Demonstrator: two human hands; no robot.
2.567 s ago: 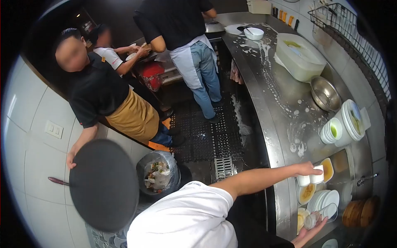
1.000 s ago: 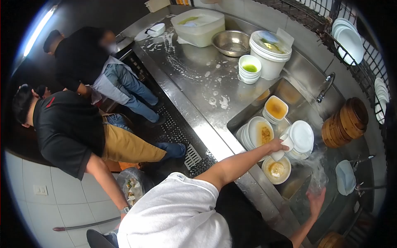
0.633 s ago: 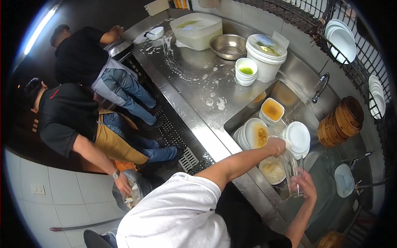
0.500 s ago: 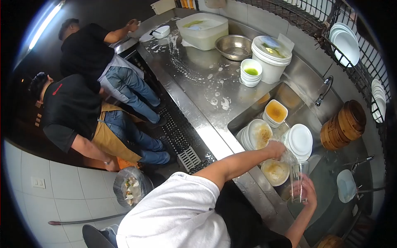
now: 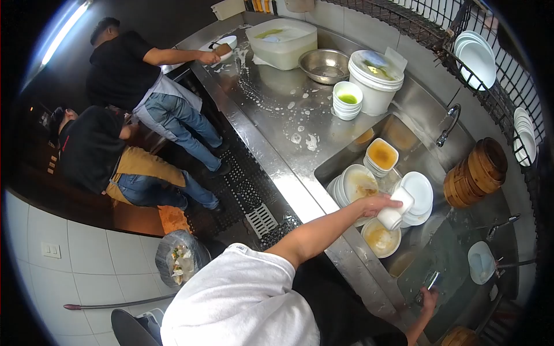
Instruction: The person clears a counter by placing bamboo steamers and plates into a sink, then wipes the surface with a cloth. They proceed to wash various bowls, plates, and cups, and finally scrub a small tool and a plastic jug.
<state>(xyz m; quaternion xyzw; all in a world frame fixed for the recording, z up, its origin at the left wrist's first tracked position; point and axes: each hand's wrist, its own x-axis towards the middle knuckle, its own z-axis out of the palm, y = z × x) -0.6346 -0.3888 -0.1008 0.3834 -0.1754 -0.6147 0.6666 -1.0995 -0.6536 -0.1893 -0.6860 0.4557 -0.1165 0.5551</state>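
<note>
My left hand (image 5: 378, 204) is closed on a white cup-like piece (image 5: 397, 212) above the dishes in the sink. Lower right, my right hand (image 5: 428, 299) grips a clear glass (image 5: 431, 280) over the water-filled basin (image 5: 447, 254). White round dishes (image 5: 416, 191) are stacked just right of my left hand. Soiled bowls (image 5: 359, 181) lean to its left, and a bowl with yellowish residue (image 5: 381, 239) lies below it. A square bowl of orange liquid (image 5: 382, 154) tops a small stack behind.
Bamboo steamers (image 5: 476, 173) stand right of the sink, below a faucet (image 5: 449, 124). On the steel counter (image 5: 259, 109) are a lidded bucket (image 5: 375, 81), cups with green liquid (image 5: 348, 99), a metal bowl (image 5: 324, 64) and a tub (image 5: 283, 43). Two co-workers stand at left.
My left hand now holds the white piece instead of being at the clear glassware. My right hand has moved down with a glass. One co-worker reaches toward the counter; the other leans farther away.
</note>
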